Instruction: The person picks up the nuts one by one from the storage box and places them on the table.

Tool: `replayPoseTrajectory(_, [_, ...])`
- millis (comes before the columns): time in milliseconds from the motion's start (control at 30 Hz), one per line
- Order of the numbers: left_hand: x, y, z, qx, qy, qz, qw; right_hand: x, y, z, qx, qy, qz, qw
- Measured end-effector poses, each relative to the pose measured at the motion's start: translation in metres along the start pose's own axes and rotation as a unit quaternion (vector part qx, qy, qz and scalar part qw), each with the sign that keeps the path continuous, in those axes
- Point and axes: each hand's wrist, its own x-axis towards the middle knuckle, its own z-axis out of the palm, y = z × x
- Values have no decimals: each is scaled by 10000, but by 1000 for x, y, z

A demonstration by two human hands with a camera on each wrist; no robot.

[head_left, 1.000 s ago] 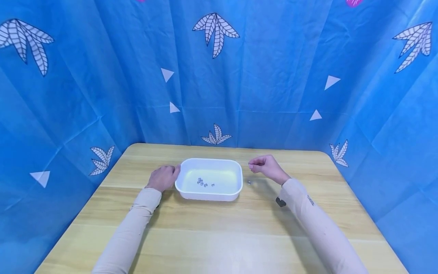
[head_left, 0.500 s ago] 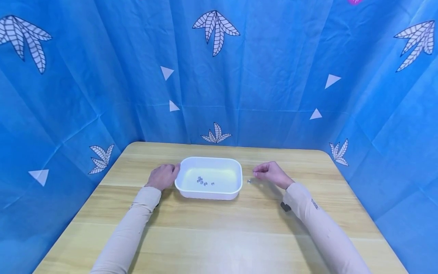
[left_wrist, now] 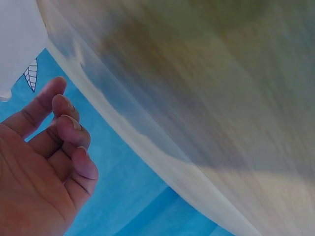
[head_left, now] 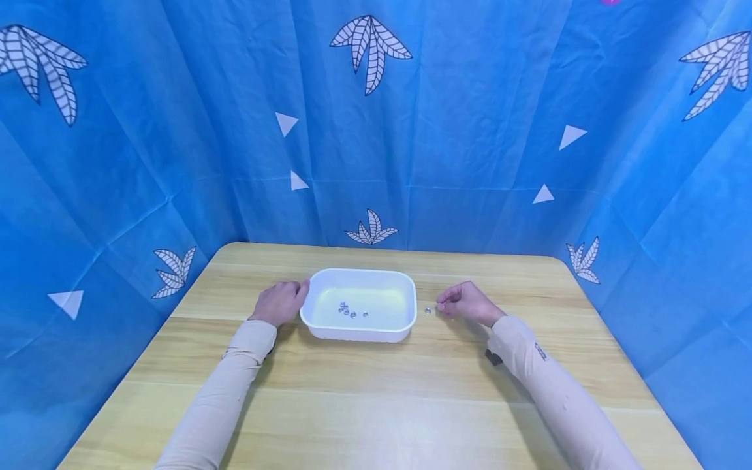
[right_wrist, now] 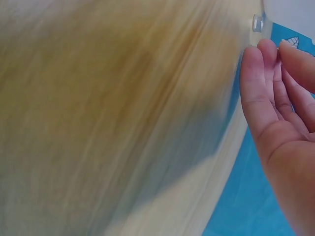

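A white rectangular tray stands on the table and holds several small clear glass pieces. At its left end my left hand grips the rim; in the left wrist view its other fingers curl loosely beside the tray, with the thumb hidden. One more clear glass piece lies on the wood just right of the tray. Close to the right of that piece, my right hand has its thumb and fingertips brought together low over the table. Whether something small is between them is too fine to tell.
The light wood table reaches back to a blue curtain with white leaf and triangle prints, which also hangs along both sides. A dark object shows beneath the right sleeve.
My right hand has moved slightly right and down, from above the table to beside the loose glass piece. The left hand and the tray have stayed in place.
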Motion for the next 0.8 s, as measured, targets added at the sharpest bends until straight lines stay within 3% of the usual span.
replayPoseTrajectory(500, [1, 0, 0, 25, -107, -33, 9999, -2, 1, 1, -46, -56, -62, 10000])
replayPoseTrajectory(800, [1, -1, 1, 14, -72, -25, 10000, -2, 3, 4, -400, -38, -241, 9989])
